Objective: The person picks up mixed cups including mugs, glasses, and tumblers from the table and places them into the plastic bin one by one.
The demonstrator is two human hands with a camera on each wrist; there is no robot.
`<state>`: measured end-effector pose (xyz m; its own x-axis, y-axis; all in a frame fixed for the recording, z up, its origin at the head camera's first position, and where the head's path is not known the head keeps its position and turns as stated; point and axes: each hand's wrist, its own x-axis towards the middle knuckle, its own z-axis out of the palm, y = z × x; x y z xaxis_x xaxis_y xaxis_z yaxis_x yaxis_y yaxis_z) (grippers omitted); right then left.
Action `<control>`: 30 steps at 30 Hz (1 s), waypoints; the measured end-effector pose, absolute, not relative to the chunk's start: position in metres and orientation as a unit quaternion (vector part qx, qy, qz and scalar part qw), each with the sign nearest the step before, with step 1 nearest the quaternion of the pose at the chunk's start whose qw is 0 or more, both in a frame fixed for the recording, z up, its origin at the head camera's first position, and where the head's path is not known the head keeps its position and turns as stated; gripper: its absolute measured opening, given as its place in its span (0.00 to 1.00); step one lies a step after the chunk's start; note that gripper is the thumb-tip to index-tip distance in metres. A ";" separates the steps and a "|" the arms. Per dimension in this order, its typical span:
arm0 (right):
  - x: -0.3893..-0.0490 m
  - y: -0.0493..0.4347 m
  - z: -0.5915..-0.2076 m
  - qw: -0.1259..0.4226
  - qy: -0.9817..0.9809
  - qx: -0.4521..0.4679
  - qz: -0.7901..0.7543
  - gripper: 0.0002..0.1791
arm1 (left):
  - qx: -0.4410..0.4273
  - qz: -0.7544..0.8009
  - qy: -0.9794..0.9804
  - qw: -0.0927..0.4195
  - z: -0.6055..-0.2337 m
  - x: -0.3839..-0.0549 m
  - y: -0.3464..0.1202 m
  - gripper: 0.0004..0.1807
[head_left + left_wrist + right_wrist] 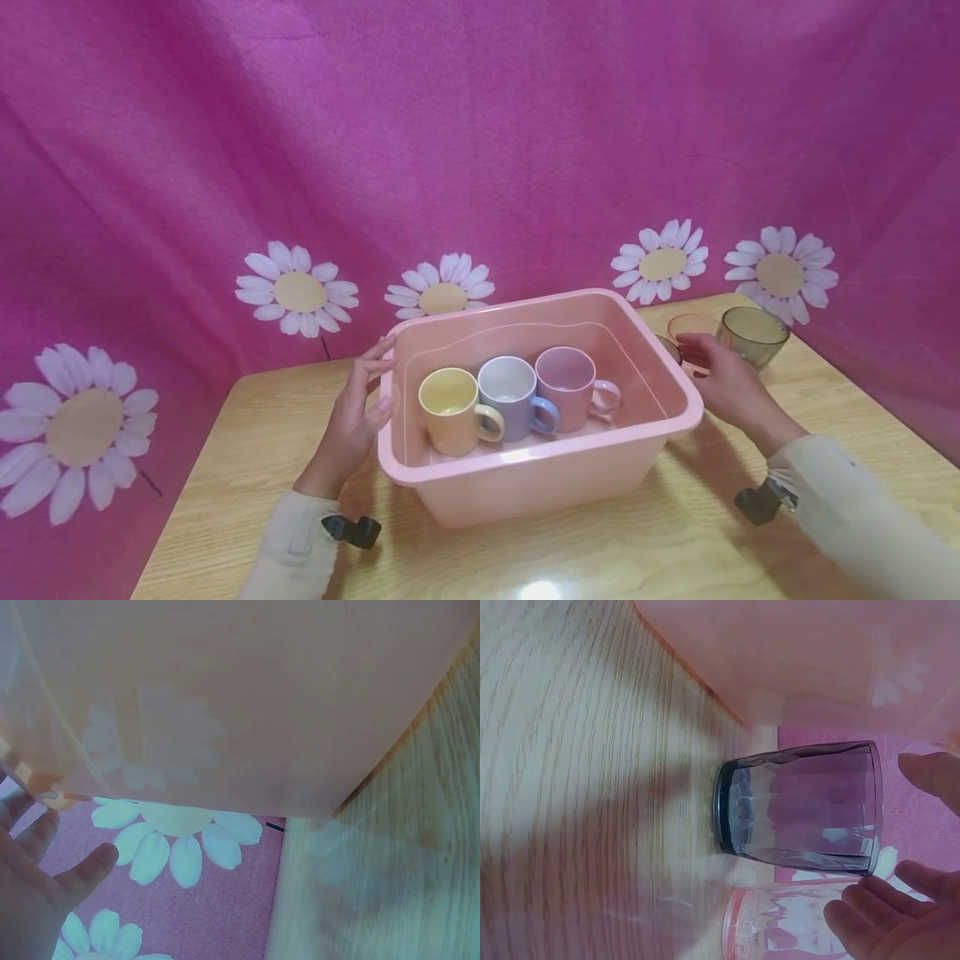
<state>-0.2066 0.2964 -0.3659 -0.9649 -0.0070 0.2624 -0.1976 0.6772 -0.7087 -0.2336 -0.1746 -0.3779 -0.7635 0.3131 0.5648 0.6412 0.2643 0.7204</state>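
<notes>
Standing centrally in the right wrist view, the dark glass (802, 806) seems slick, breakable, best gripped mid-wall; the right hand (729, 387) and left hand (348, 421) hold their fingers apart.

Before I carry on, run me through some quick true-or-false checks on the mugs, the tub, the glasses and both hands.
1. Three mugs stand inside the pink tub. True.
2. The yellow mug is the rightmost of the three in the head view. False: it is the leftmost.
3. The left hand is holding a mug. False: it is by the tub's left rim and holds no mug.
4. The right hand is outside the tub. True.
5. The dark-tinted glass lies on its side. False: it stands upright on the table.
</notes>
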 end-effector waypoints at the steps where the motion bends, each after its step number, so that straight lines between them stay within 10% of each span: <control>1: -0.207 0.296 -0.366 0.120 -0.907 0.056 0.399 0.29 | -0.307 -0.523 -0.780 0.158 -0.378 -0.234 -0.175 0.24; 30: -0.225 0.293 -0.378 0.099 -0.911 0.045 0.398 0.30 | -0.305 -0.521 -0.782 0.155 -0.377 -0.233 -0.175 0.26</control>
<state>-0.2252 0.2926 -0.3782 -0.9764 -0.0042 0.2161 -0.1613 0.6796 -0.7157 -0.2331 -0.1746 -0.3767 -0.7651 0.3154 0.5614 0.6395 0.2702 0.7197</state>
